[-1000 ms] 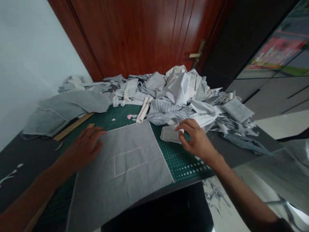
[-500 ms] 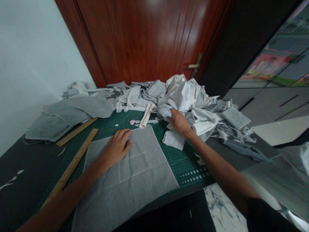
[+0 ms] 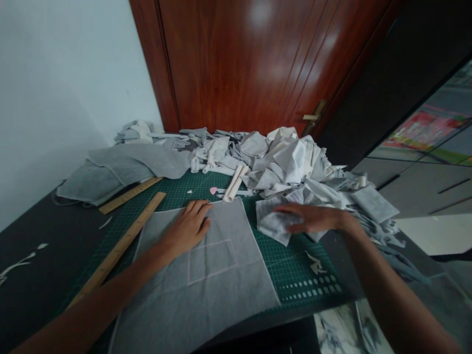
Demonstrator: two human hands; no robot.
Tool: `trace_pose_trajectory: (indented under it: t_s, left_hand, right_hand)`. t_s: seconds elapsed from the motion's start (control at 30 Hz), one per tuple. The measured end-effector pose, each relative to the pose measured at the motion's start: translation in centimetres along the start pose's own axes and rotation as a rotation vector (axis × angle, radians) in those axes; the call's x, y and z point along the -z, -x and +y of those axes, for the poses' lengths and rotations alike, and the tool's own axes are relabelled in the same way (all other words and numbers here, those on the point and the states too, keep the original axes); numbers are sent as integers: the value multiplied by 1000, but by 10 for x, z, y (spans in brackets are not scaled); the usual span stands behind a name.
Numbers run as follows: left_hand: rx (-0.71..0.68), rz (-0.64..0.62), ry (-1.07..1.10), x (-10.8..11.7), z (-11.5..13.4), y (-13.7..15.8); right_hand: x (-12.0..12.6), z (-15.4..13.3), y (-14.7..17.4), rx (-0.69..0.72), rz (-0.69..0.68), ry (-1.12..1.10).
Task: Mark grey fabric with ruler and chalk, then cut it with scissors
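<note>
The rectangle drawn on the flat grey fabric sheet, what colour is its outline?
Pale pink, seen in the head view.

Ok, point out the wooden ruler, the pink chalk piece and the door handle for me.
wooden ruler (image 3: 121,246), head view, middle of its length on the mat.
pink chalk piece (image 3: 213,190), head view, its centre.
door handle (image 3: 311,117), head view, the lever.

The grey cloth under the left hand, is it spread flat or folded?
Spread flat: the grey cloth lies in one smooth layer on the green cutting mat, left hand on it.
</note>
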State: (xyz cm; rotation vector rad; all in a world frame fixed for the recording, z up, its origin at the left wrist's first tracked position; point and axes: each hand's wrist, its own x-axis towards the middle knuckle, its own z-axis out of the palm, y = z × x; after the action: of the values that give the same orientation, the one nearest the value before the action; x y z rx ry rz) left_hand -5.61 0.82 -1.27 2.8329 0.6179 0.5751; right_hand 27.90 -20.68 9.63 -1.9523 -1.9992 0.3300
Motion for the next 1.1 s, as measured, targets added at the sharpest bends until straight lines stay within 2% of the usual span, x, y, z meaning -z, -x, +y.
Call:
trace_pose_trajectory:
  t_s: [0.1, 0.17, 0.2, 0.33, 0.43, 0.53, 0.63, 0.7, 0.8, 0.87, 1.0, 1.1]
  left_hand:
    - [6, -5, -9, 1, 0, 1]
    - [7, -8, -9, 1, 1, 1]
    - [7, -7, -8, 2, 1, 1]
    - [7, 0, 1, 2, 0, 2]
    - [8, 8, 11, 2, -1, 2]
    - [1, 13, 23, 0, -4, 2]
    - [-7, 22, 36, -3, -8, 2]
    - [-15, 31, 34, -5, -10, 2]
    - [-24, 42, 19, -6, -12, 2]
    - [-29, 40, 13, -6, -12, 2]
    - [-39, 28, -4, -6, -12, 1]
    - [-36, 31, -11, -7, -12, 1]
  right_hand:
    - [-6, -32, -4, 97, -113, -45]
    - [-1, -41, -21, 109, -51, -3]
    - [3, -41, -32, 71, 17, 61]
    - [1, -16, -75, -271, 305, 334]
    - [-30, -2, -87, -473, 346, 410]
    - [-73, -11, -82, -577, 340, 479]
    - [-103, -34, -74, -548, 282, 511]
    - [-109, -47, -70, -511, 241, 510]
    - [-98, -53, -65, -482, 223, 501]
    - [-82, -44, -59, -478, 236, 497]
    - [-38, 5, -48, -563, 296, 548]
    - [-13, 54, -47, -657, 223, 577]
